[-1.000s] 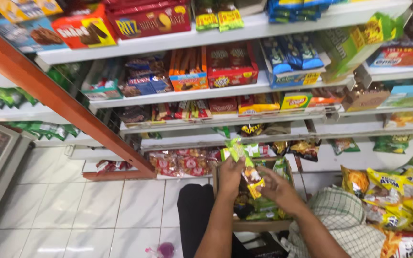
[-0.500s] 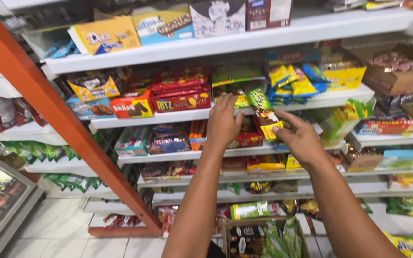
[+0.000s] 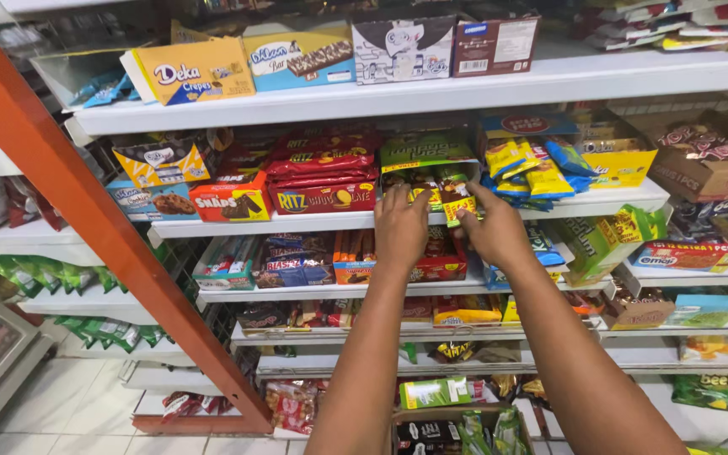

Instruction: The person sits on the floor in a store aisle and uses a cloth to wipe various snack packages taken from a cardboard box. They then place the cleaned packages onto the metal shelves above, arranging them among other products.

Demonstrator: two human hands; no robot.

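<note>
I look down along two bare arms reaching up into a white shop shelf rack full of snack packs. My left hand [image 3: 401, 229] and my right hand [image 3: 494, 231] sit side by side at the front edge of the second shelf [image 3: 634, 200], nearly touching each other. Both press their fingers onto a bundle of small green and yellow snack packets [image 3: 448, 195], which stands in an open green display box [image 3: 428, 152] on that shelf. The fingers are curled around the fronts of the packets; I cannot tell how firmly they grip, since the backs of the hands hide the fingertips.

Just left of the green box lies a stack of red cracker boxes [image 3: 323, 179], and further left an orange-red box with chocolate biscuits pictured [image 3: 231, 202]. Just right of the hands, loose yellow and blue packets [image 3: 526, 170] spill from a blue box. Below my wrists, the next shelf holds red and orange biscuit packs [image 3: 354, 253]. On the top shelf stands a yellow wafer box [image 3: 194, 74]. A slanted orange-red steel beam [image 3: 86, 219] crosses the left side of the view in front of the shelves.
</note>
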